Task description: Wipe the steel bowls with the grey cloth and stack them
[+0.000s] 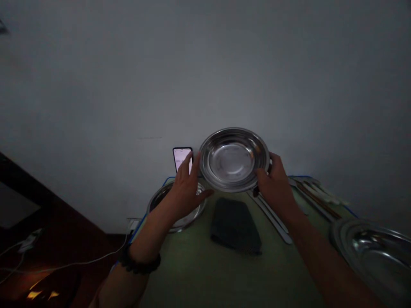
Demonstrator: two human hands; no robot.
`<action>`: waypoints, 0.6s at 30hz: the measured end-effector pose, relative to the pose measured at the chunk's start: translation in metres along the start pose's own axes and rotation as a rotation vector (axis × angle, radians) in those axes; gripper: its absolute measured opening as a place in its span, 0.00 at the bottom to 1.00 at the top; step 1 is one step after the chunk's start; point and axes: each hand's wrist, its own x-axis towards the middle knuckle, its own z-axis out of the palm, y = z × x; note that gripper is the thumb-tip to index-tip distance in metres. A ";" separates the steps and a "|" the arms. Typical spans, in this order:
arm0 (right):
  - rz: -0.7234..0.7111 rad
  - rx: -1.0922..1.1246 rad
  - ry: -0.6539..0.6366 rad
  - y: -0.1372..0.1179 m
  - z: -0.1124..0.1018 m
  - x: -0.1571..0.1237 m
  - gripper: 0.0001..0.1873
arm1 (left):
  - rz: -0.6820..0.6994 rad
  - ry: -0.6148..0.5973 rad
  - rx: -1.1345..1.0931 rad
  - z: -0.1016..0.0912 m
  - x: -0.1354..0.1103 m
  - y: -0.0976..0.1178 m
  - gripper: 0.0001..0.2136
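Observation:
A round stainless steel dish (230,160) is raised above the table, tilted so its inside faces me. My right hand (272,182) grips its right rim, thumb on the inner side and fingers behind. At the left rim, my left hand (184,188) is open with fingers apart and thumb stretched out; its fingertips are by the rim, and I cannot tell if they touch. Below the dish lies a folded dark cloth (236,224). Another steel dish (186,220) sits on the table, partly hidden behind my left hand and forearm.
A lit phone (182,159) leans against the wall (128,85). Long flat utensils (274,220) and chopsticks (316,199) lie on the green table (199,273). Stacked steel dishes (382,252) stand at the right edge. White cables (80,262) run at the lower left.

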 end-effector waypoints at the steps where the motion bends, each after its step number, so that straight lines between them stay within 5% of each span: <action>1: -0.078 -0.072 0.078 -0.001 -0.004 0.000 0.27 | -0.108 -0.060 -0.016 0.008 -0.002 -0.006 0.43; 4: -0.260 -0.206 0.175 -0.006 -0.011 0.000 0.28 | -0.131 -0.453 -0.006 0.026 -0.009 -0.019 0.39; 6: -0.312 -0.239 0.132 -0.007 -0.013 -0.001 0.26 | -0.070 -0.585 0.003 0.030 -0.014 -0.022 0.39; 9: -0.312 -0.266 0.017 -0.004 -0.011 0.000 0.23 | -0.001 -0.609 0.004 0.021 -0.015 -0.019 0.37; 12: -0.284 -0.198 -0.103 0.000 -0.010 0.005 0.21 | 0.076 -0.616 -0.022 -0.002 -0.013 -0.010 0.25; 18: -0.015 0.056 -0.223 0.003 -0.022 0.014 0.22 | -0.124 -0.596 -0.727 -0.033 -0.014 0.007 0.22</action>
